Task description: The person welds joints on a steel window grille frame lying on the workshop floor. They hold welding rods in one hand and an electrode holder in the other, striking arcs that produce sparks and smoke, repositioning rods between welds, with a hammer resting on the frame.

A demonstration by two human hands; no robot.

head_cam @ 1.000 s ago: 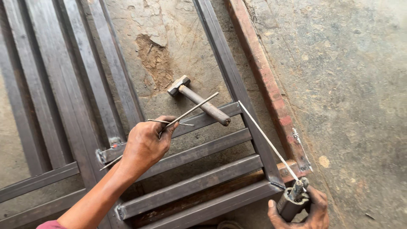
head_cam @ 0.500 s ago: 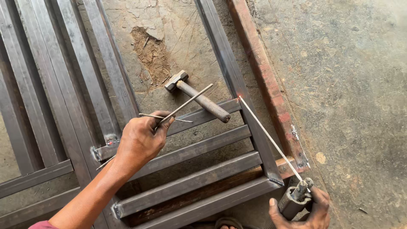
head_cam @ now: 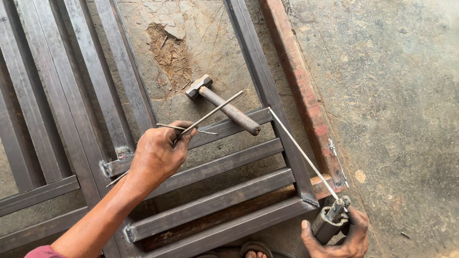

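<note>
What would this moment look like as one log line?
left hand: holds spare welding rods | right hand: grips electrode holder, rod tip at steel frame joint | hammer: lying on frame

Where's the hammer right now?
In the head view the hammer lies on the concrete floor at centre, handle end resting on a frame bar, just above the left hand.

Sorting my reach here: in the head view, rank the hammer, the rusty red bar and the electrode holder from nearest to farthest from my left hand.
From the left hand:
1. Grey steel hammer, just up-right.
2. Rusty red metal bar, farther right.
3. Dark electrode holder, lower right, in the right hand.
</note>
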